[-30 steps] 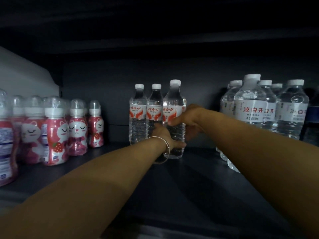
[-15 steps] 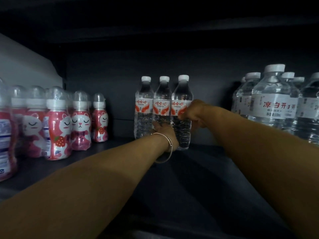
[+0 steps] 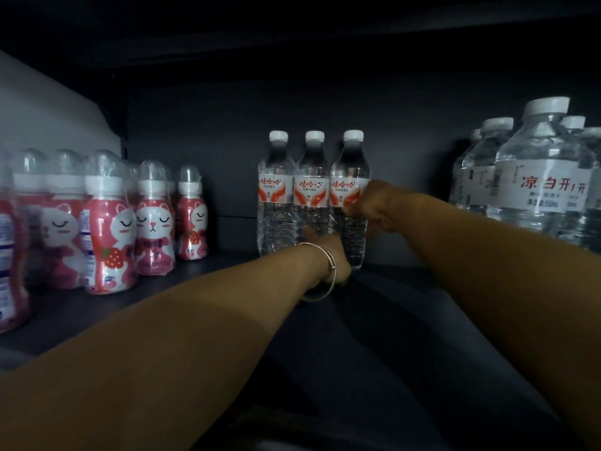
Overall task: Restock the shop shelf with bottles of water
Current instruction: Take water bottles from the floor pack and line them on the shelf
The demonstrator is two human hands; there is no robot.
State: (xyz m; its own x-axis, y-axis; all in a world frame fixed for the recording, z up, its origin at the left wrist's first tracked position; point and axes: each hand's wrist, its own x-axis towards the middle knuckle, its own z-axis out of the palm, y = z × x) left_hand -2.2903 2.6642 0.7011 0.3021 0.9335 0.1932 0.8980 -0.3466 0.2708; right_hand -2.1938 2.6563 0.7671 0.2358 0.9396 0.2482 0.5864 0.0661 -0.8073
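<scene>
Your right hand (image 3: 374,206) grips the rightmost of three red-labelled water bottles (image 3: 349,196) at the shelf (image 3: 374,336) back; your left hand (image 3: 328,255) touches their bases, finger state unclear. Pink cat bottles (image 3: 153,219) stand left of them, larger water bottles (image 3: 540,177) right

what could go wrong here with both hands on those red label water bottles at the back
1. The right hand grips the rightmost red-label bottle high at its label, so a shove could tip it.
2. The three bottles stand touching; one toppling may knock over the middle bottle and the left bottle.
3. The right forearm runs close by the white-label bottles; drawing back could brush them.
</scene>
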